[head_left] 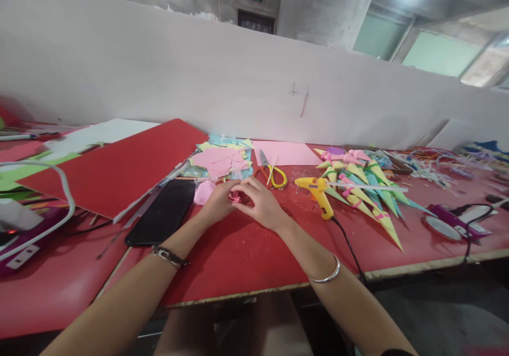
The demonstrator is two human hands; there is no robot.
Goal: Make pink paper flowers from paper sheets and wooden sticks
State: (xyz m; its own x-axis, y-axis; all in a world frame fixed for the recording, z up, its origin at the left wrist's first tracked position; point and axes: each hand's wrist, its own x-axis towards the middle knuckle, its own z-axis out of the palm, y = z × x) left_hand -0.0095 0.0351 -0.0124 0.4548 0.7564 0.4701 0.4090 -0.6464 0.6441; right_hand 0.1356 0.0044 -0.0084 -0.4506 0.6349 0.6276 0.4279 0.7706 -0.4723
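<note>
Between my two hands is a small red and pale striped paper coil [235, 197], held just above the red tabletop. My left hand [218, 206] curls around its left side, its fingers partly hidden. My right hand [262, 203] pinches it from the right with bent fingers and thumb. A pink paper piece [204, 192] lies beside my left hand. Just beyond my right hand are scissors [278, 177] with yellow and red handles. To the right, a yellow glue gun [319, 192] lies on its side.
A black phone [162, 213] lies left of my hands, near a large red sheet [115, 167]. Behind are cut paper pieces [220, 161] and a pink sheet [286, 153]. Several paper cones [366, 183] are piled at right. The glue gun's cord [349, 247] runs over the table edge.
</note>
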